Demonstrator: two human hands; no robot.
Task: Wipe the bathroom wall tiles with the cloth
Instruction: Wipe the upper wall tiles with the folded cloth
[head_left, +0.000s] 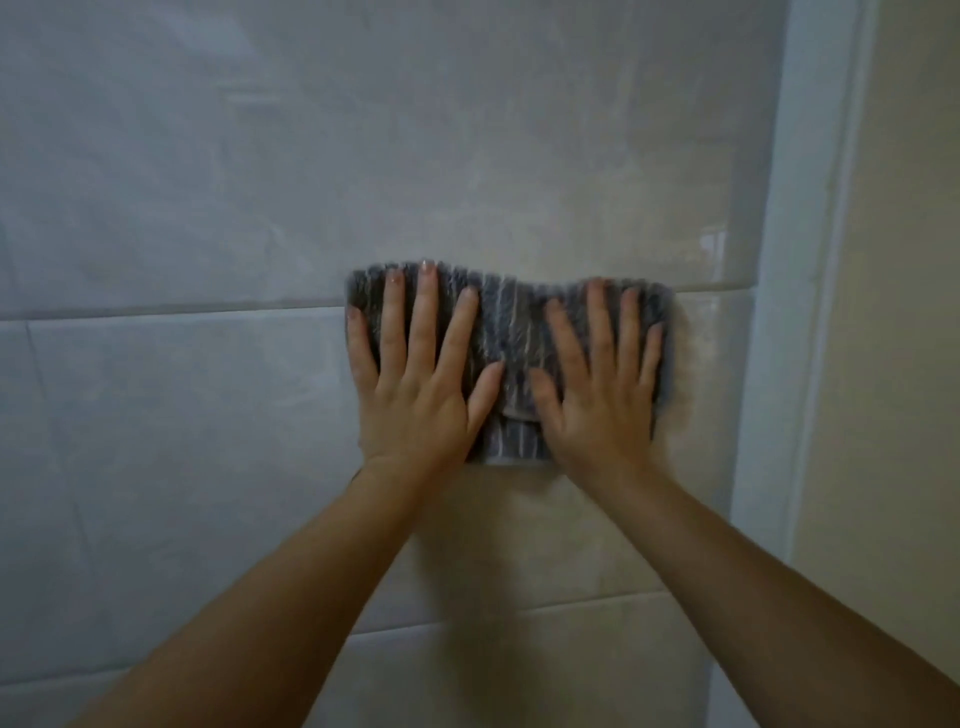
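Observation:
A folded grey striped cloth (511, 325) lies flat against the pale glossy wall tiles (208, 208), across a horizontal grout line. My left hand (418, 379) presses on the cloth's left half with straight, spread fingers. My right hand (600, 384) presses on its right half in the same way. The cloth's middle and lower edge show between the two hands. Both bare forearms reach up from the bottom of the view.
A white door or window frame (784, 312) runs vertically just right of the cloth. Beyond it is a cream wall (904, 312). More tiles with grout lines stretch to the left and below.

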